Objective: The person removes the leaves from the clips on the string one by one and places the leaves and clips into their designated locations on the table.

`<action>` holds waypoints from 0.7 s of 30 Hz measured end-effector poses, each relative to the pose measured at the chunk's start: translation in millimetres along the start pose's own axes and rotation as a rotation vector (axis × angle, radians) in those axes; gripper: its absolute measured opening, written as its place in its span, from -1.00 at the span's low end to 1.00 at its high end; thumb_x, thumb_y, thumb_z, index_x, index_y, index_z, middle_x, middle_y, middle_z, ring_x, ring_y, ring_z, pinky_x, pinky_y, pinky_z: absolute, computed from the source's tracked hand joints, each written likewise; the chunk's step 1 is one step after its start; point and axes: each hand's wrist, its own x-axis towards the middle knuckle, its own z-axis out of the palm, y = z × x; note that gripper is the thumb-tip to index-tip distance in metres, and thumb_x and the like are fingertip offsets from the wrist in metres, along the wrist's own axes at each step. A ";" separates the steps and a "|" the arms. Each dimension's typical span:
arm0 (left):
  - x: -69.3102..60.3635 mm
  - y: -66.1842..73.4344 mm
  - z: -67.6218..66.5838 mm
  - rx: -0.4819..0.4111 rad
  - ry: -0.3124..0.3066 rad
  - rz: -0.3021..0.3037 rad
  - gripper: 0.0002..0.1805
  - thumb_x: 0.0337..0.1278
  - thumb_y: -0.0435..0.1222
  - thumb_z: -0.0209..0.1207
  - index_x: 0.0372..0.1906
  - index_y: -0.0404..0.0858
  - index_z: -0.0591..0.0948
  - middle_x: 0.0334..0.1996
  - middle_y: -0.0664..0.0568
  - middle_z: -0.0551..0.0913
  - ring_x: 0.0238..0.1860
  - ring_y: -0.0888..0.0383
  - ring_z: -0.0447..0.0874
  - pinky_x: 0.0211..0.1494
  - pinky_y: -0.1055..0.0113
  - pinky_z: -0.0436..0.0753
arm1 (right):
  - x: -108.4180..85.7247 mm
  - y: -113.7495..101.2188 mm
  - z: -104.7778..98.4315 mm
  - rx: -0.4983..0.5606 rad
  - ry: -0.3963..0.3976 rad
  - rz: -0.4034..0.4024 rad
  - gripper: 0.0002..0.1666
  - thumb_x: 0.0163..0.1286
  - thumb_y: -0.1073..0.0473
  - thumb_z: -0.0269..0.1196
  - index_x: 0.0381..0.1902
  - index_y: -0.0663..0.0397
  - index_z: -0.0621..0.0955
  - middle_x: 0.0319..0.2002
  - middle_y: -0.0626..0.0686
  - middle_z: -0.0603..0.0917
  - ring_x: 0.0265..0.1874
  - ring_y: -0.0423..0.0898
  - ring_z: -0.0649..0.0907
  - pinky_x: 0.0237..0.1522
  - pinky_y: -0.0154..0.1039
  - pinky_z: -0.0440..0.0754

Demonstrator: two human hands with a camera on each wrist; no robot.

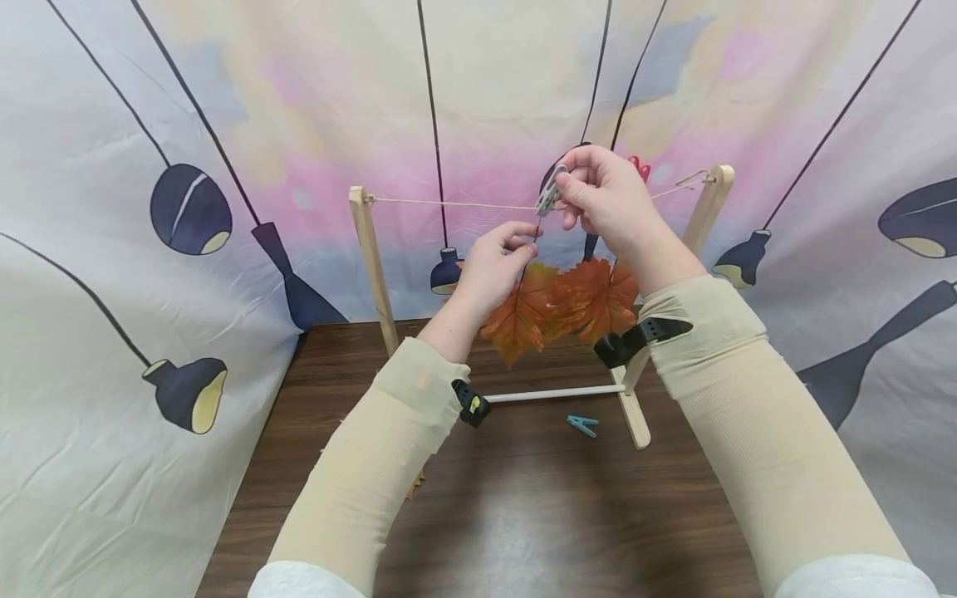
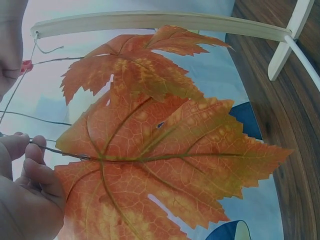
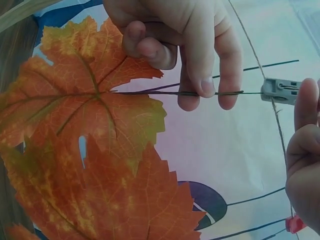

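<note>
Left hand (image 1: 495, 264) pinches a leaf (image 2: 160, 145) by its stem (image 2: 70, 153); right hand (image 1: 609, 198) pinches a grey peg (image 1: 549, 193) at the string (image 1: 478, 204)

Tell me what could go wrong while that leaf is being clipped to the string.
The thin stem may slip from the gray clothespin if poorly caught, dropping the leaf once the left fingers let go. A tug on the slender string could jolt the red clip on it. A neighboring leaf appears overlapped, so shifting one might disturb the other.
</note>
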 end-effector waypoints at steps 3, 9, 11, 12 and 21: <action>-0.2 0.3 -0.7 -0.008 -0.005 -0.002 -0.75 0.32 -0.27 0.07 0.04 -0.11 0.58 -0.19 0.06 0.62 -0.43 0.09 0.52 -0.46 0.31 0.50 | -1.0 0.1 -0.8 0.010 0.010 -0.024 -0.86 0.33 0.23 0.17 -0.19 0.12 0.46 -0.47 0.06 0.49 -0.69 -0.15 0.55 -0.75 -0.42 0.21; -1.4 -0.4 -3.4 0.034 -0.001 -0.001 -0.74 0.32 -0.25 0.07 0.06 -0.10 0.58 -0.15 0.07 0.61 -0.20 0.14 0.55 -0.17 0.23 0.51 | -2.9 -0.1 -0.9 0.056 0.015 -0.093 -0.88 0.35 0.26 0.14 -0.17 0.13 0.45 -0.41 0.09 0.51 -0.69 -0.14 0.54 -0.75 -0.43 0.24; -2.2 -1.6 -4.4 0.053 0.003 -0.008 -0.74 0.32 -0.23 0.07 0.06 -0.08 0.58 -0.15 0.08 0.61 -0.15 0.18 0.54 -0.10 0.23 0.49 | -3.4 0.2 -0.8 0.065 0.016 -0.108 -0.88 0.35 0.27 0.14 -0.17 0.13 0.45 -0.41 0.09 0.50 -0.69 -0.14 0.54 -0.74 -0.43 0.25; -2.7 -2.4 -4.8 0.055 0.004 -0.009 -0.74 0.32 -0.23 0.07 0.06 -0.07 0.58 -0.15 0.08 0.61 -0.17 0.17 0.55 -0.11 0.23 0.49 | -3.6 0.4 -0.5 0.067 0.017 -0.115 -0.88 0.35 0.28 0.14 -0.17 0.13 0.45 -0.41 0.09 0.50 -0.69 -0.13 0.54 -0.74 -0.43 0.25; -6.9 -7.4 -6.2 0.023 0.000 -0.018 -0.76 0.34 -0.22 0.05 0.04 -0.03 0.58 -0.18 0.10 0.60 -0.38 0.14 0.55 -0.40 0.29 0.53 | -5.5 5.2 -0.9 0.162 0.035 -0.177 -0.92 0.36 0.31 0.12 -0.21 0.15 0.44 -0.48 0.09 0.47 -0.71 -0.13 0.53 -0.77 -0.43 0.22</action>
